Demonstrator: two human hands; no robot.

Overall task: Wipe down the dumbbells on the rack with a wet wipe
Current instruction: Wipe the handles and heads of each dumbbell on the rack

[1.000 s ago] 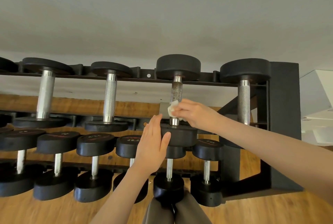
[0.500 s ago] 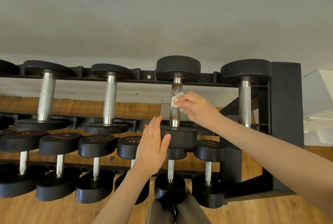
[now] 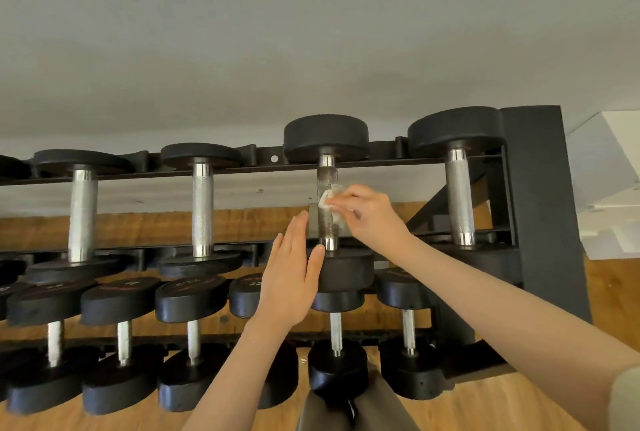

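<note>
Higher up the knurled steel handle (image 3: 327,202) of the black round-headed dumbbell (image 3: 326,138) on the dark metal rack's (image 3: 530,188) top tier, the right hand (image 3: 367,214) pinches the crumpled white wet wipe (image 3: 329,196), while the flat, straight-fingered left hand (image 3: 292,278) presses that dumbbell's near head.

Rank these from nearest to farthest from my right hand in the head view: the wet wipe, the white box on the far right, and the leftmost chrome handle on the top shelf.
1. wet wipe, pinched in the right hand
2. white box, off to the right
3. leftmost chrome handle, far left
</note>
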